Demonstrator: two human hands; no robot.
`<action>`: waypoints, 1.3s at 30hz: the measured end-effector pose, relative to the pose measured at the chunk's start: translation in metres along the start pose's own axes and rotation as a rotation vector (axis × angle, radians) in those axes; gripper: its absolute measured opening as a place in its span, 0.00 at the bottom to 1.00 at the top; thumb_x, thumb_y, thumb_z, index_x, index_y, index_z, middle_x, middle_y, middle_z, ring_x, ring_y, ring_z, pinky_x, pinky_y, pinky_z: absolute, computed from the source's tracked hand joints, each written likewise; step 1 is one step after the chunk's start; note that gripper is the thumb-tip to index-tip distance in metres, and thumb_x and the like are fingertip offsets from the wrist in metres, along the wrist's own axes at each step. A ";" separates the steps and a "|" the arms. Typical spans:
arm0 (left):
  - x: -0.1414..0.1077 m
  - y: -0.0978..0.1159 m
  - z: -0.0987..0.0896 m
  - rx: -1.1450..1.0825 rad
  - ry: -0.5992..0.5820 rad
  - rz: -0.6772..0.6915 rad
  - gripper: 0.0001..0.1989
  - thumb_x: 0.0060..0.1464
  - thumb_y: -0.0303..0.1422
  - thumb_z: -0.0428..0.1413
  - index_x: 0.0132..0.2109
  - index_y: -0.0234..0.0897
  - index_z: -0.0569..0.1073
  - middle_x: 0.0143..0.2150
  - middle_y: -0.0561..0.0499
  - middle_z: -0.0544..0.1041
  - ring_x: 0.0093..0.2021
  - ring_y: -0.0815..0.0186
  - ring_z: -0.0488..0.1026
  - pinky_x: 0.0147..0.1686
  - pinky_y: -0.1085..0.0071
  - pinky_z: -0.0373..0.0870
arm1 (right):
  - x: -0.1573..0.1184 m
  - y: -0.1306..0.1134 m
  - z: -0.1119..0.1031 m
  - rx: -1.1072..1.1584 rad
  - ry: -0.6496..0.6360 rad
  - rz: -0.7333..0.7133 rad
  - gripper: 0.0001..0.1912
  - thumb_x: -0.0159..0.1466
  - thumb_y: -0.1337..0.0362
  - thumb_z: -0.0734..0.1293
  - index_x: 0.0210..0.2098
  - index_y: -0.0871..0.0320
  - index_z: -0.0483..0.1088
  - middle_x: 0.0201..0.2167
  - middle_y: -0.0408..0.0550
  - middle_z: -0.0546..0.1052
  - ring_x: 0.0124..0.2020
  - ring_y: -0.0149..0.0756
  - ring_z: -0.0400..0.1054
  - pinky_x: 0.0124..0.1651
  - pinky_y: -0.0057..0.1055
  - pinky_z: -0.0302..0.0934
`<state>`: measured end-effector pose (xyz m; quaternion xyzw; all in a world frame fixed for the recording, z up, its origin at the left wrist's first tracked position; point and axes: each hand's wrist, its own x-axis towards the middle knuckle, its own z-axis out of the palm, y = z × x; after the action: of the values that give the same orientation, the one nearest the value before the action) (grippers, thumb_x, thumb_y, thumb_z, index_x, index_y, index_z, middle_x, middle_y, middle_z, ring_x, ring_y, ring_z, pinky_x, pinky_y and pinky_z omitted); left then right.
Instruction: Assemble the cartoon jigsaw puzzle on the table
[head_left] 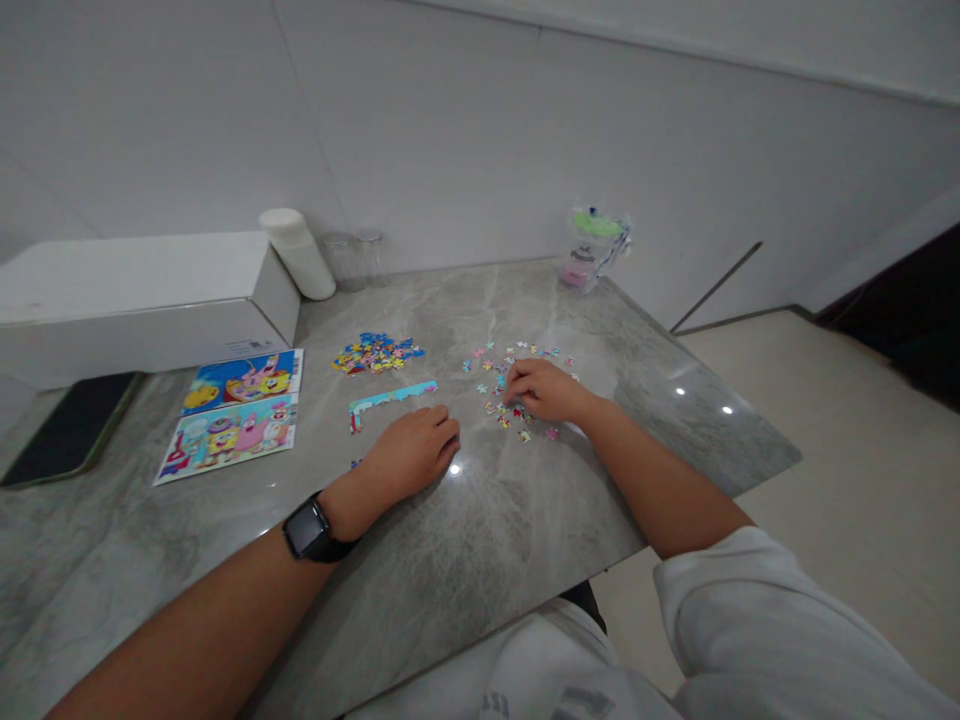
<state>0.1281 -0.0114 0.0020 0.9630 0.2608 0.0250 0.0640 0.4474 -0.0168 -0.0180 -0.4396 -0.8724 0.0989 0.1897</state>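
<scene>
Right hand point(544, 390) among loose puzzle pieces point(504, 421), bunched narrow, cannot tell if holding one; left hand point(416, 445) half-curled, contents hidden, near joined strip point(396, 395)

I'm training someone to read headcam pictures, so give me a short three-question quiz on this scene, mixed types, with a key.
1. True or false: the dark phone lies to the left of the two picture sheets.
2. What shape does the strip of joined puzzle pieces make?
A) a circle
B) an L
C) a complete square
3. Which hand is among the scattered pieces?

Key:
1. True.
2. B.
3. The right hand.
</scene>
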 end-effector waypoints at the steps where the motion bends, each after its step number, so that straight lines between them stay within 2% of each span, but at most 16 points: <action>1: 0.000 0.000 0.000 0.002 -0.001 -0.001 0.10 0.71 0.35 0.53 0.46 0.36 0.77 0.46 0.44 0.77 0.44 0.58 0.75 0.44 0.63 0.70 | 0.000 -0.001 0.000 0.001 -0.013 -0.002 0.23 0.58 0.79 0.64 0.40 0.52 0.86 0.39 0.49 0.80 0.42 0.38 0.73 0.50 0.34 0.65; 6: 0.000 0.003 -0.003 0.002 -0.007 -0.008 0.10 0.71 0.35 0.53 0.46 0.36 0.77 0.45 0.43 0.77 0.44 0.58 0.75 0.45 0.61 0.71 | 0.000 -0.006 -0.002 -0.014 -0.020 0.004 0.28 0.57 0.80 0.64 0.47 0.52 0.86 0.41 0.49 0.81 0.43 0.39 0.73 0.51 0.35 0.65; 10: 0.000 0.002 -0.003 0.001 -0.007 -0.003 0.10 0.71 0.35 0.53 0.46 0.36 0.77 0.45 0.43 0.77 0.44 0.57 0.75 0.45 0.60 0.72 | 0.000 -0.014 -0.005 0.040 -0.066 0.008 0.24 0.57 0.79 0.64 0.39 0.50 0.87 0.39 0.48 0.81 0.42 0.38 0.73 0.50 0.34 0.65; 12: 0.000 0.001 -0.002 0.001 -0.003 0.003 0.10 0.71 0.35 0.53 0.46 0.36 0.77 0.45 0.43 0.77 0.44 0.57 0.75 0.45 0.60 0.72 | 0.001 -0.018 -0.005 0.064 -0.106 -0.005 0.24 0.57 0.80 0.64 0.38 0.49 0.87 0.38 0.47 0.80 0.41 0.37 0.73 0.50 0.34 0.65; 14: 0.000 0.000 -0.001 0.001 -0.001 0.004 0.10 0.71 0.35 0.52 0.46 0.36 0.77 0.45 0.43 0.77 0.44 0.57 0.75 0.45 0.61 0.72 | 0.001 -0.020 -0.006 0.067 -0.112 -0.008 0.27 0.56 0.80 0.64 0.42 0.49 0.87 0.39 0.47 0.81 0.42 0.37 0.73 0.51 0.34 0.65; 17: 0.000 0.000 -0.001 -0.001 -0.005 0.006 0.11 0.71 0.35 0.52 0.46 0.36 0.77 0.46 0.43 0.77 0.44 0.58 0.75 0.45 0.61 0.72 | -0.002 -0.015 -0.014 0.032 -0.051 0.039 0.30 0.56 0.81 0.63 0.47 0.51 0.86 0.41 0.48 0.81 0.44 0.39 0.73 0.52 0.35 0.66; 21: 0.000 0.001 -0.003 0.005 -0.014 0.004 0.11 0.72 0.34 0.52 0.46 0.36 0.78 0.46 0.43 0.77 0.44 0.57 0.75 0.45 0.61 0.72 | -0.013 -0.003 -0.031 -0.037 0.023 0.131 0.24 0.59 0.79 0.63 0.44 0.55 0.85 0.42 0.51 0.80 0.44 0.40 0.74 0.52 0.35 0.66; 26: 0.000 0.003 -0.007 -0.001 -0.031 0.000 0.11 0.72 0.34 0.52 0.47 0.35 0.78 0.46 0.43 0.77 0.46 0.57 0.76 0.47 0.60 0.72 | -0.024 0.006 -0.043 -0.075 -0.045 0.229 0.16 0.66 0.72 0.66 0.46 0.55 0.84 0.43 0.52 0.81 0.45 0.40 0.75 0.52 0.35 0.65; 31: -0.001 0.002 -0.005 0.000 -0.021 -0.001 0.10 0.71 0.34 0.52 0.47 0.35 0.77 0.46 0.42 0.77 0.45 0.56 0.76 0.46 0.61 0.72 | -0.025 0.011 -0.039 -0.094 -0.140 0.314 0.14 0.65 0.72 0.68 0.46 0.54 0.83 0.42 0.50 0.82 0.42 0.39 0.74 0.49 0.34 0.65; 39: -0.001 0.001 -0.003 -0.032 0.003 0.003 0.10 0.71 0.33 0.52 0.46 0.36 0.77 0.46 0.43 0.77 0.44 0.58 0.75 0.45 0.62 0.71 | -0.012 -0.003 -0.020 0.025 -0.192 0.184 0.10 0.64 0.72 0.73 0.42 0.54 0.83 0.41 0.49 0.82 0.44 0.39 0.75 0.50 0.33 0.64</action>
<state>0.1272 -0.0122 0.0054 0.9622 0.2588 0.0308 0.0787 0.4603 -0.0284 -0.0017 -0.5037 -0.8412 0.1685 0.1013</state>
